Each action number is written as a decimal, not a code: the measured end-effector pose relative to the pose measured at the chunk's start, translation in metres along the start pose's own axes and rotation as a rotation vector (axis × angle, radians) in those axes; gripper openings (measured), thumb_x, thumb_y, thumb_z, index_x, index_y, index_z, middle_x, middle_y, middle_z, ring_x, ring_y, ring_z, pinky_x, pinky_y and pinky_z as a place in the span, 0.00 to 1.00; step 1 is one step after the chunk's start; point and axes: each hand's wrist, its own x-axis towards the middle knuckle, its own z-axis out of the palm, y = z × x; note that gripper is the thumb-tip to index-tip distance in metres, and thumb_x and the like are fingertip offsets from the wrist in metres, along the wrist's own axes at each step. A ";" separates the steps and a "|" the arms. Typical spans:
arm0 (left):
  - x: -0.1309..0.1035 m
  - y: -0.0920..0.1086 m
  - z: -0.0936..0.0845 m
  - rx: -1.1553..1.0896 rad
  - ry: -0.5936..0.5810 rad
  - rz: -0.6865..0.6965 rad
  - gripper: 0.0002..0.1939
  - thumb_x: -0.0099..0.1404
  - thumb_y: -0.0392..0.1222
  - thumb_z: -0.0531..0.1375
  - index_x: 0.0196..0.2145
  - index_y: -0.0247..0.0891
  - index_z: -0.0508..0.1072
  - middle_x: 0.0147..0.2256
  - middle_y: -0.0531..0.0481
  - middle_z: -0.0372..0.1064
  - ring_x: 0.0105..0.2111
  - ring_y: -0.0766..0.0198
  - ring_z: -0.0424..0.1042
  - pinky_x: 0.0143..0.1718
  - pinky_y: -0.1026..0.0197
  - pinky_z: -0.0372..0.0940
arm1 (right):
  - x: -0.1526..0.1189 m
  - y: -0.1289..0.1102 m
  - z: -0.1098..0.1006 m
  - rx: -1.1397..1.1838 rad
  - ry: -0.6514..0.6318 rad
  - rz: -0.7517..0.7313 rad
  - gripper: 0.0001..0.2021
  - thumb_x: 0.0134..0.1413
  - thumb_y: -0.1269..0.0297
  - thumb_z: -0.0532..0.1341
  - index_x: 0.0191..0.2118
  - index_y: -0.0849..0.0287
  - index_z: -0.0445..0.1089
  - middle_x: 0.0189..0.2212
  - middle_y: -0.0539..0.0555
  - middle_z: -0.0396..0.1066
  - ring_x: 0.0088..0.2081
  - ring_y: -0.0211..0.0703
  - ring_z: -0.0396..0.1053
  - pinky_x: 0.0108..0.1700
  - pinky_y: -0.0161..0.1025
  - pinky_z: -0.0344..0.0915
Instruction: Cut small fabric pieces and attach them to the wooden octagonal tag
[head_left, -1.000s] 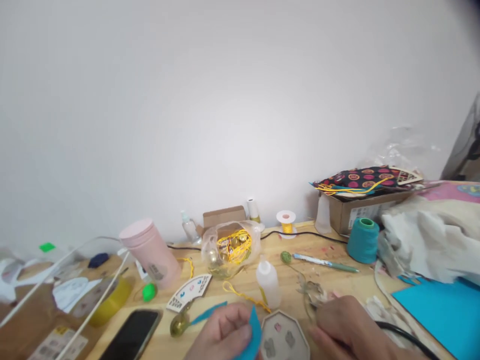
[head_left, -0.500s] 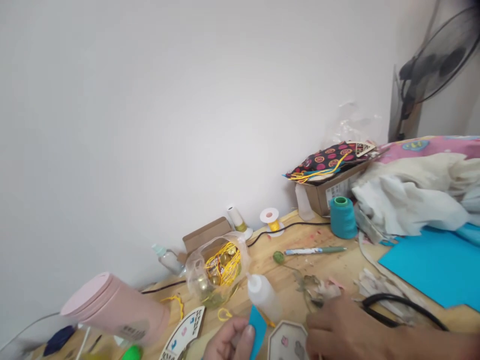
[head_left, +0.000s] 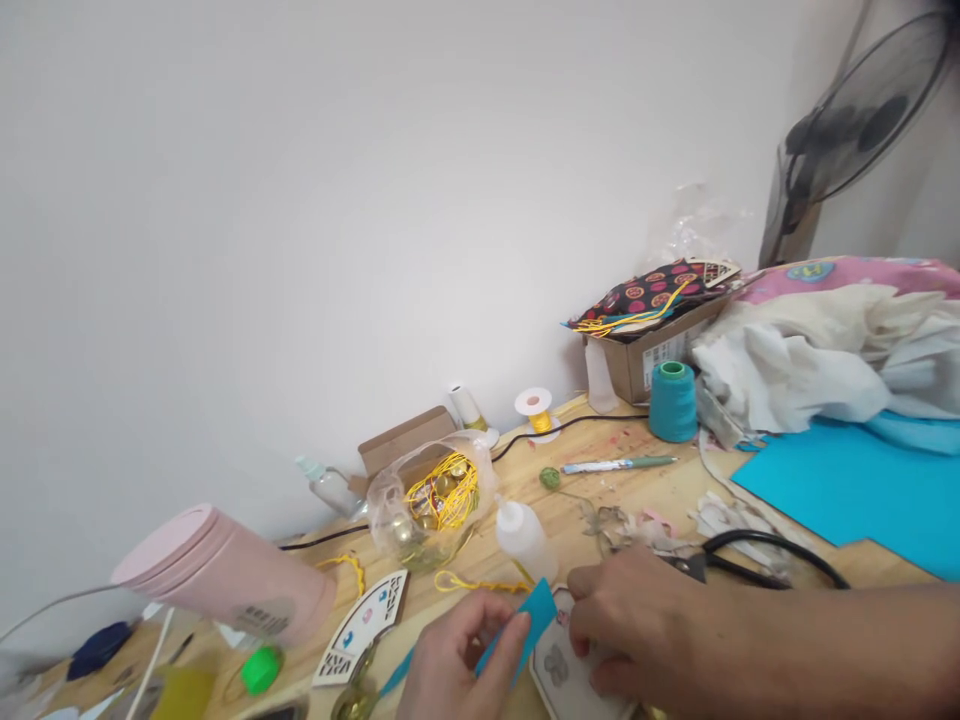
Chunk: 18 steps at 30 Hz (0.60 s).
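Note:
A strip of blue material is pinched between the thumb and fingers of my left hand; part of it shows on the hand's left side too. My right hand lies over the right part of a pale, dark-edged plaque with small printed shapes, its fingers bent down. What those fingertips hold, if anything, is hidden. Just behind the hands stands a white squeeze bottle, with a yellow cord beside it. A fan-shaped decorated piece lies left of my left hand.
A pink canister leans at the left. Behind are a bag of yellow cords, a teal thread cone and a pen. Black-handled scissors lie by my right forearm, blue sheets farther right.
The view has tilted down slightly, so the table things sit higher. My left hand and the blue strip have moved right and up, nearer my right hand, which now covers more of the plaque.

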 end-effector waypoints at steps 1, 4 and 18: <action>-0.001 0.002 -0.001 -0.016 -0.002 -0.005 0.14 0.52 0.49 0.58 0.19 0.37 0.69 0.17 0.53 0.63 0.19 0.66 0.60 0.21 0.66 0.54 | 0.002 -0.001 0.001 -0.006 -0.002 0.006 0.07 0.40 0.68 0.61 0.30 0.57 0.75 0.27 0.53 0.74 0.26 0.45 0.70 0.20 0.34 0.51; -0.002 0.004 -0.005 -0.071 0.033 -0.021 0.11 0.52 0.47 0.59 0.19 0.37 0.69 0.18 0.53 0.64 0.20 0.65 0.61 0.22 0.67 0.55 | 0.005 -0.001 0.002 -0.025 -0.022 0.017 0.07 0.41 0.67 0.62 0.30 0.56 0.75 0.27 0.53 0.75 0.25 0.45 0.70 0.20 0.34 0.49; 0.003 0.000 0.008 -0.274 0.030 -0.116 0.15 0.48 0.50 0.62 0.18 0.34 0.68 0.15 0.57 0.56 0.18 0.70 0.54 0.19 0.68 0.49 | 0.000 -0.002 -0.001 0.107 -0.110 0.072 0.08 0.41 0.72 0.60 0.29 0.55 0.75 0.28 0.51 0.76 0.29 0.42 0.71 0.27 0.30 0.59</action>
